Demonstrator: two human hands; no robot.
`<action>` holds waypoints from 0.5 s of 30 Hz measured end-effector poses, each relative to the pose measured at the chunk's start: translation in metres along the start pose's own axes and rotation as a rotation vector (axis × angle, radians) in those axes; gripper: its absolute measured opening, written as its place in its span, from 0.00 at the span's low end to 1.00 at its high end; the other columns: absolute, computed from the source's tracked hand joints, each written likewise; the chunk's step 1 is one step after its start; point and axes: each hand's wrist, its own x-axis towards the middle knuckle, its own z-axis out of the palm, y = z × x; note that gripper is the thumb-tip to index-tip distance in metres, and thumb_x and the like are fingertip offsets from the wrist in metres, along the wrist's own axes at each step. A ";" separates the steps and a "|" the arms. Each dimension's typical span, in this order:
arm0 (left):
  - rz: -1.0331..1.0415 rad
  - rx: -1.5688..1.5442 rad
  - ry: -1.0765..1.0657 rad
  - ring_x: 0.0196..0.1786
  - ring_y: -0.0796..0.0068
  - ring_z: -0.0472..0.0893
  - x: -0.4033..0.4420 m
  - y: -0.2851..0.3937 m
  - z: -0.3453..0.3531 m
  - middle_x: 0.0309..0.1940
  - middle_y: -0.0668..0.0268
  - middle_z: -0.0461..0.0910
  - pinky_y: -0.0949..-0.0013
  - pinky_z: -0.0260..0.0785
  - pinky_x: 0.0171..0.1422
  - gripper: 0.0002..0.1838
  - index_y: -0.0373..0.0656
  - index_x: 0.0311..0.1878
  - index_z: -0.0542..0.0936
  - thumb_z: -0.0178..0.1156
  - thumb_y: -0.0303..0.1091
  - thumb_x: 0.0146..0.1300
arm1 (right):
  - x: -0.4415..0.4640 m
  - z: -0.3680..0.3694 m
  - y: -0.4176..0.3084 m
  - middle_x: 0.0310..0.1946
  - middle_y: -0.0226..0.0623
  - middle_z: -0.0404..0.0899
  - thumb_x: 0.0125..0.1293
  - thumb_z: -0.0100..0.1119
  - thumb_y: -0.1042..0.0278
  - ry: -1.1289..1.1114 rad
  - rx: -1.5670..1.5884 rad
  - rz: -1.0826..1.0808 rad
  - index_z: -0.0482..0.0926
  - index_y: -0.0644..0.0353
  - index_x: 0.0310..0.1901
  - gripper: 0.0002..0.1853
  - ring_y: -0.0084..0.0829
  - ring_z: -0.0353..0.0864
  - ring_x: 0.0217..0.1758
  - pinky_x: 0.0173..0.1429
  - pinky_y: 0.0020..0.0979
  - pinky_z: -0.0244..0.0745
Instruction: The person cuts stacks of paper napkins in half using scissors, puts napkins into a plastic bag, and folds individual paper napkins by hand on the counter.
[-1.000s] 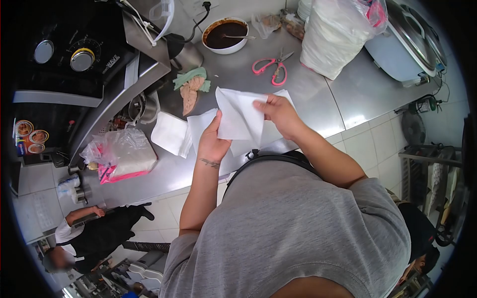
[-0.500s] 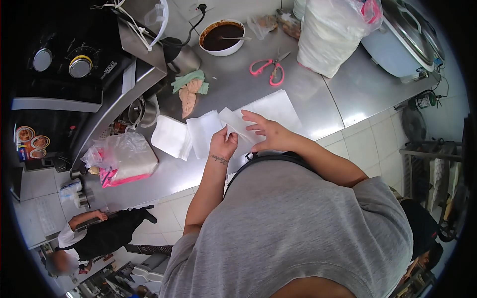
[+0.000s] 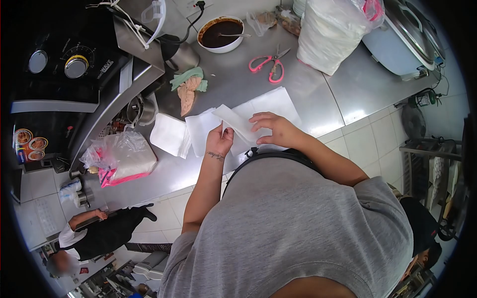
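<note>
My left hand (image 3: 219,141) pinches the lower left part of a folded white sheet (image 3: 234,120) between thumb and fingers. At the sheet's right side is my right hand (image 3: 274,130), its fingers spread and curved, with the fingertips at or close to the paper's edge. Under and behind them, a stack of white sheets (image 3: 285,105) lies on the steel counter. Another white sheet (image 3: 200,128) rests just left of the held one. Farther left sits a pile of folded white sheets (image 3: 169,134).
Pink-handled scissors (image 3: 271,64), a bowl of dark sauce (image 3: 218,41) and a green and tan cloth (image 3: 187,89) lie beyond my hands. Plastic bags (image 3: 126,158) stand left, a big white bag (image 3: 330,39) right. A person in a black apron (image 3: 109,231) is at lower left.
The held sheet has gone from a wide raised piece to a narrower folded strip, lower down. My right hand let go of its upper edge and opened; the stack behind now shows more.
</note>
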 end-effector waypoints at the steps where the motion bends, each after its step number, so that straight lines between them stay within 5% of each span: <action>1: -0.005 -0.002 0.013 0.35 0.73 0.81 0.002 0.001 0.000 0.35 0.61 0.80 0.77 0.78 0.39 0.06 0.31 0.44 0.74 0.48 0.23 0.69 | 0.000 0.000 0.000 0.59 0.35 0.75 0.46 0.74 0.70 0.008 0.007 -0.009 0.80 0.56 0.42 0.19 0.40 0.67 0.68 0.69 0.38 0.65; 9: -0.027 -0.003 0.006 0.34 0.73 0.81 -0.002 0.000 0.002 0.36 0.61 0.80 0.77 0.78 0.38 0.07 0.32 0.45 0.74 0.48 0.24 0.70 | 0.004 0.000 0.001 0.55 0.35 0.78 0.54 0.70 0.68 0.049 0.039 -0.009 0.82 0.57 0.36 0.09 0.38 0.71 0.64 0.65 0.37 0.68; 15: -0.041 -0.030 -0.029 0.42 0.69 0.80 0.010 0.003 -0.011 0.42 0.60 0.79 0.73 0.77 0.45 0.10 0.32 0.49 0.71 0.48 0.29 0.71 | 0.007 0.007 0.004 0.48 0.37 0.81 0.62 0.63 0.70 0.097 0.066 0.047 0.82 0.61 0.36 0.05 0.35 0.79 0.51 0.55 0.33 0.73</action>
